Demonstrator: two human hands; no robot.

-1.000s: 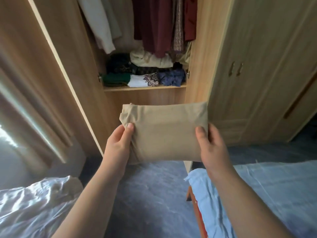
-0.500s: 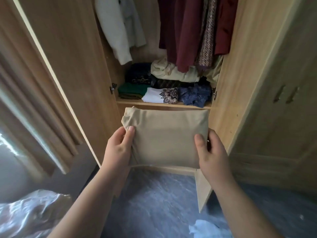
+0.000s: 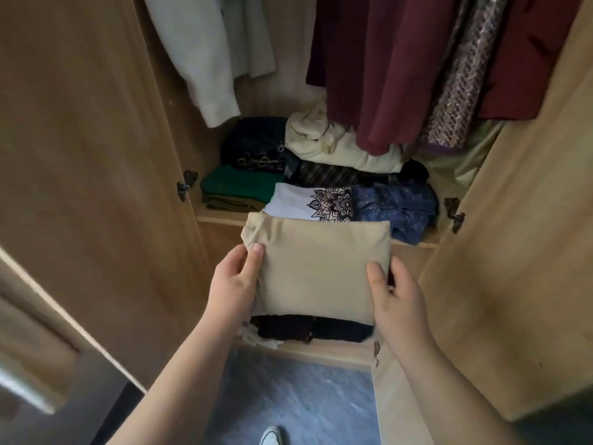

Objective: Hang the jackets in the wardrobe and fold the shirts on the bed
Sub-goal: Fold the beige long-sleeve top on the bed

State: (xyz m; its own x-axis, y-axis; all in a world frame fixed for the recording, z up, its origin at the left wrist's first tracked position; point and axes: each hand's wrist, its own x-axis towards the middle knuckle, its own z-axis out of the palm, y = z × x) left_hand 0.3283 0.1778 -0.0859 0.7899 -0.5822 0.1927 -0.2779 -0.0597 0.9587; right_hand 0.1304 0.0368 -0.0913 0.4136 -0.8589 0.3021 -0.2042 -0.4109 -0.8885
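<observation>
Both hands carry a folded beige shirt (image 3: 321, 271) flat in front of the open wardrobe (image 3: 96, 155), in the air at the height of its two shelves. The left hand (image 3: 236, 281) pinches the shirt's near left edge, thumb on top and the other fingers hidden beneath. The right hand (image 3: 396, 300) grips the near right corner the same way, so each hand is clamped on the cloth. Gripping opposite sides likely stops the folds from slumping open and leaves the bundle level enough to slide in. In this view the shirt's far edge overlaps the front of the upper shelf (image 3: 221, 217), where a white printed shirt (image 3: 308, 200), a blue garment (image 3: 398, 207) and a green stack (image 3: 234, 184) lie side by side; whether it touches them I cannot tell. Below it, dark clothes (image 3: 308, 327) sit on the lower shelf (image 3: 321, 351). Maroon garments (image 3: 378, 75) and a pale jacket (image 3: 199, 53) hang above. I judge the shirt is about to be set on one of the piles.
</observation>
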